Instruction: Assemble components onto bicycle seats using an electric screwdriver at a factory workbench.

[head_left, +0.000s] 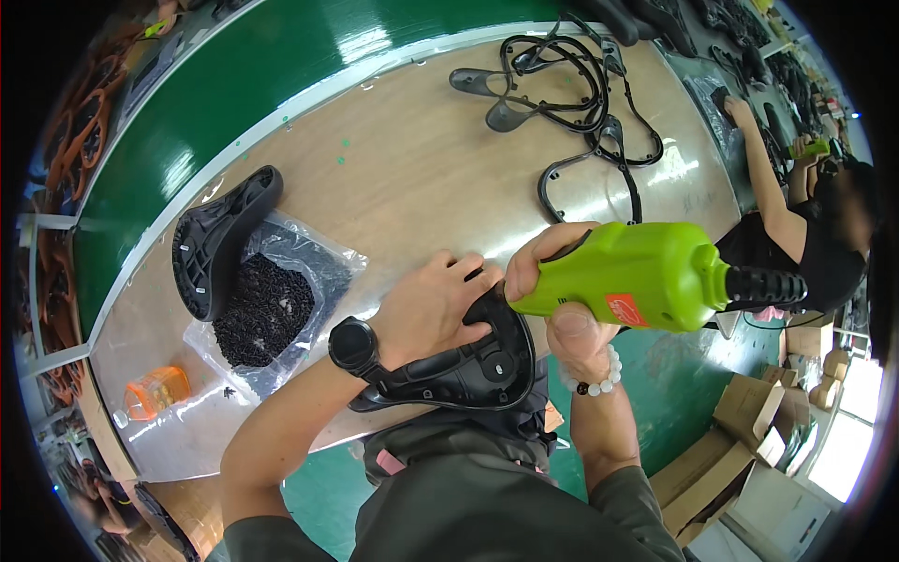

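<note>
In my right hand point(571, 314) is a bright green corded power tool point(637, 276), its fat rear end and black cord sleeve pointing right. Its tip is hidden behind the hands. My left hand point(435, 304) grips a black moulded plastic shell point(501, 361) at the table's near edge, fingers curled over its far side and thumb laid inside it. The shell has ribs and round holes. A similar black shell point(225, 244) leans on an opened clear plastic bag point(328, 267) of small black pieces point(262, 314), likely screws, left of my left hand.
Several black looped frames point(571, 103) lie tangled at the table's far right. An orange-tinted clear container point(157, 391) rests near the left edge. At right, another person point(796, 225) works beside a table, with cardboard boxes point(721, 450) on the floor nearer me.
</note>
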`<state>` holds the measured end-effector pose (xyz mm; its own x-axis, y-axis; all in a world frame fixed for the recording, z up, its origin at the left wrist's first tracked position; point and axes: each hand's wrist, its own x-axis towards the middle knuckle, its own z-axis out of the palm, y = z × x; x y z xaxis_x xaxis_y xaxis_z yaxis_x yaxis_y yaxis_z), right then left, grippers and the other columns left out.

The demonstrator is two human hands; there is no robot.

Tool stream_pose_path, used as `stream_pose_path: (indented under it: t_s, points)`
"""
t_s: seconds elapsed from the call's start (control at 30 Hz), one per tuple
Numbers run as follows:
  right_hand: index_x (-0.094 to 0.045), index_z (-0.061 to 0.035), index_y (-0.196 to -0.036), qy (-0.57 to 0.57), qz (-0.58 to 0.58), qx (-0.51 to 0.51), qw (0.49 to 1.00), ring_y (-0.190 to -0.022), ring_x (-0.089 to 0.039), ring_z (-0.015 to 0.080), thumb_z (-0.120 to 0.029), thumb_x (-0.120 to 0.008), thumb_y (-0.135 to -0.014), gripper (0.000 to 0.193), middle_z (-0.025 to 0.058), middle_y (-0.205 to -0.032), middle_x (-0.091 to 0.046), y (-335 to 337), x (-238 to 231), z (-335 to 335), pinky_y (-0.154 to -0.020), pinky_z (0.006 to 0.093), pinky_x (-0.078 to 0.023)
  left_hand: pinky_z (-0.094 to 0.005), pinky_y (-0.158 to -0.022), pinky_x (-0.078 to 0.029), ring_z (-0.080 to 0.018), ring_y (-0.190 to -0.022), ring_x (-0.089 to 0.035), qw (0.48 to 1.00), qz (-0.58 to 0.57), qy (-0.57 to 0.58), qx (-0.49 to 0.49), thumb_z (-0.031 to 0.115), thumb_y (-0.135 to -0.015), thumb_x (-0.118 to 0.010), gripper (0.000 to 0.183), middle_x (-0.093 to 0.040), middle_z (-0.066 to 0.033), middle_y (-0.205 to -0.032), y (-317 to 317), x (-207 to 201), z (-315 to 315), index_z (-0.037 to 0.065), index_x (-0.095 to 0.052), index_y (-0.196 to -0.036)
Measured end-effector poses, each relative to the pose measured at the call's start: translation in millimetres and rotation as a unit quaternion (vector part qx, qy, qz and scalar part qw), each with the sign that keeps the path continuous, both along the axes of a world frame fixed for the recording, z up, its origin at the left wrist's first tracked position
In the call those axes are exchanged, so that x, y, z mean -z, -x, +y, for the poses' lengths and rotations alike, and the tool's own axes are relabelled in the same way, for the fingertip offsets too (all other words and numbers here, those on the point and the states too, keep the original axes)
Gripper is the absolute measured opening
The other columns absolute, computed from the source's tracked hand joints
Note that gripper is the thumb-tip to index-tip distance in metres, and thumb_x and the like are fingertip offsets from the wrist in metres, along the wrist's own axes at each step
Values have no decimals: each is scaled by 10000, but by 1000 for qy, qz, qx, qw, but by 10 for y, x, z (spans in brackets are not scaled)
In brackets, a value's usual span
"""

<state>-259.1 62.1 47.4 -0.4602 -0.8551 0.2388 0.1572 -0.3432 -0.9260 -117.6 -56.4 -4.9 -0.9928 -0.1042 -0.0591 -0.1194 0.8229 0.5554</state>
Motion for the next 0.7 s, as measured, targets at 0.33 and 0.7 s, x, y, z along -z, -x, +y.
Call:
stream_pose_path:
  t_s: [0.33,0.7]
  points:
    - [-477,-42,-1216,7,-52,72,996,-696,-532,212,-585,-760,-789,746,85,-807,-554,-332,-277,237,-610,343,-437,-442,-964,-505,-365,-1203,-542,991,110,-8,-74,361,-783,-773,654,-554,-154,-1347,-181,-64,7,85,-546,-1331]
    - [-531,-37,-1249,4,175,21,984,-837,-590,197,-115,-897,-610,740,106,-959,-642,-647,74,298,-769,321,-482,-415,-913,-483,-356,-1054,-566,834,41,292,-466,321,-857,-710,454,-619,-160,-1186,-1636,296,-597,7,-640,-1177]
